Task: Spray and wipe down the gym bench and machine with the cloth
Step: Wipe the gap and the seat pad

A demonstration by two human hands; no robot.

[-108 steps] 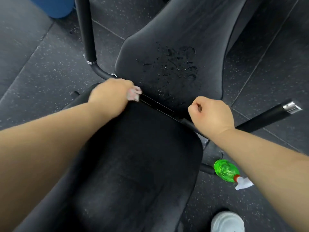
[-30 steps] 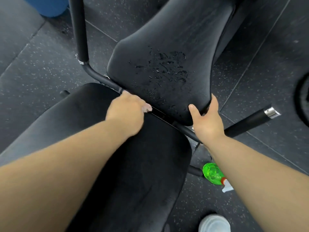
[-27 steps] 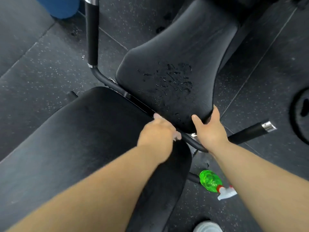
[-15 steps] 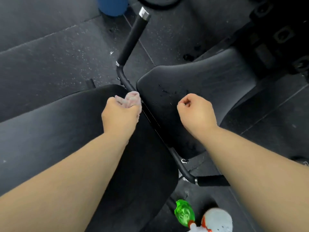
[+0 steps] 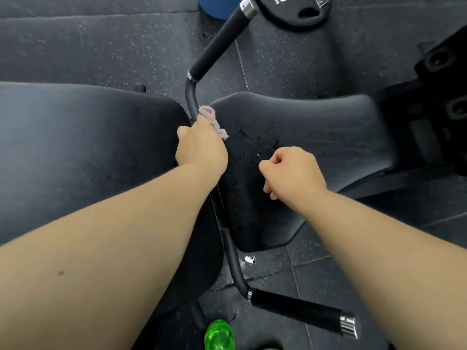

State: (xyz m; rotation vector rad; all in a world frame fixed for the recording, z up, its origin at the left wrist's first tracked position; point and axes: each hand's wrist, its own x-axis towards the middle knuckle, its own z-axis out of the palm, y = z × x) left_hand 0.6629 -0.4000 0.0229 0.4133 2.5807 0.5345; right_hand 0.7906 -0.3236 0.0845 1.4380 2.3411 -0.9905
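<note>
Head view: left hand (image 5: pixel 202 145) grips crumpled pink cloth (image 5: pixel 211 121) beside droplet-wet seat pad (image 5: pixel 316 137); right hand (image 5: pixel 290 173) fisted, empty.

Cloth (image 5: pixel 211 120) lies between back pad (image 5: pixel 88 147) and seat pad (image 5: pixel 316 147).

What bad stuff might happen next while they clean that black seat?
The spray drops on the seat pad are not wiped yet, so it may stay wet and slippery. The left hand holds the cloth right by the metal bar, where the cloth might snag. The green bottle on the floor could be kicked.
</note>
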